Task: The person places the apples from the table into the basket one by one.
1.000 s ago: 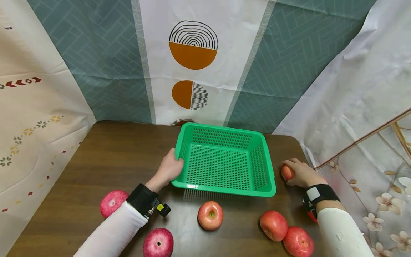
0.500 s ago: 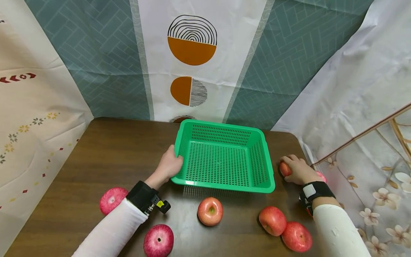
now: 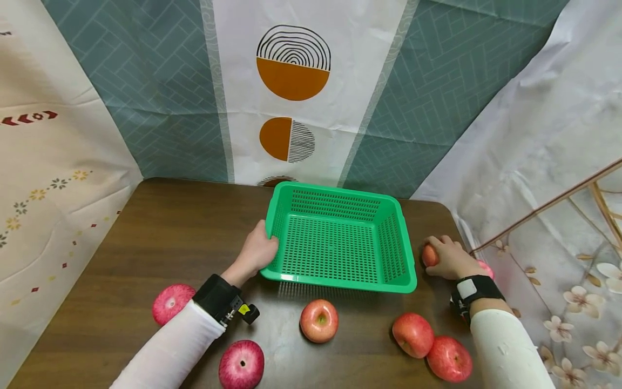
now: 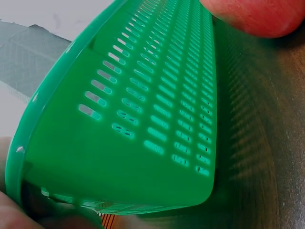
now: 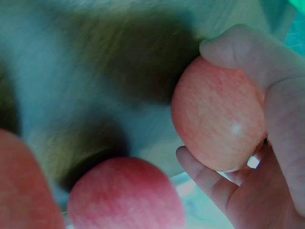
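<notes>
A green plastic basket (image 3: 335, 251) with slotted walls stands on the table, nothing inside it. My left hand (image 3: 257, 248) grips its left rim, thumb over the edge; the left wrist view shows the basket's slotted side wall (image 4: 143, 114) close up. To the right of the basket, my right hand (image 3: 452, 258) holds an apple (image 3: 430, 255) with fingers and thumb curled round it. In the right wrist view that apple (image 5: 219, 114) sits between thumb and fingers, with a second apple (image 5: 126, 195) just below, apart from the hand.
One apple (image 3: 319, 321) lies before the basket. Two touching apples (image 3: 413, 335) lie front right. Dark pink fruits (image 3: 241, 364) lie front left, one partly behind the left forearm. Another pink fruit (image 3: 486, 268) shows behind the right wrist. Curtains (image 3: 534, 135) border the table.
The view has tilted slightly. My right hand keeps the apple in almost the same spot, its wrist shifted a little left. The left hand and basket have not visibly moved on the table.
</notes>
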`<state>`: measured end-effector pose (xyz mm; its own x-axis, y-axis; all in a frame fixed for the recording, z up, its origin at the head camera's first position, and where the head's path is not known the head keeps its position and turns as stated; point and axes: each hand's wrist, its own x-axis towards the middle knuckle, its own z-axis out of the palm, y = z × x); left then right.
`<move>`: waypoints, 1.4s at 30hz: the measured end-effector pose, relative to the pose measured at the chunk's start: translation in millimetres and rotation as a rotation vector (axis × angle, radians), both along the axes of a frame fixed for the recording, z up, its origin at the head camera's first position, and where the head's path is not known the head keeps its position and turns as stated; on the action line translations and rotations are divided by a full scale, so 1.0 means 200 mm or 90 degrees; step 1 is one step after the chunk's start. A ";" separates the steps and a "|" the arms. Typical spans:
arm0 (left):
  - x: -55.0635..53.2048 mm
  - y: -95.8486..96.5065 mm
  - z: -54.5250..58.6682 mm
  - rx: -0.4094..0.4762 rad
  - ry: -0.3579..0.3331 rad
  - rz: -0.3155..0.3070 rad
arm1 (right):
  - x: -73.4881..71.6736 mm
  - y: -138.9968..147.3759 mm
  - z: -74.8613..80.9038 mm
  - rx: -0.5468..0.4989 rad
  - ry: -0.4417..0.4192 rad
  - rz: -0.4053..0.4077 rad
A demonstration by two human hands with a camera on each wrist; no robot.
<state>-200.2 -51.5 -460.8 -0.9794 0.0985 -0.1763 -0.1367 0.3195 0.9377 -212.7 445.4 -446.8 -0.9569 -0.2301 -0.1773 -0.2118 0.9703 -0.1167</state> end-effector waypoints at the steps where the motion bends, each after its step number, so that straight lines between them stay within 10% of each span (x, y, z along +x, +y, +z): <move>1: 0.00 0.00 0.00 -0.002 0.003 -0.002 | 0.00 0.00 0.01 -0.006 0.005 0.002; 42: 0.00 0.00 0.00 -0.027 -0.003 -0.005 | -0.11 -0.45 0.38 -0.184 0.208 -0.115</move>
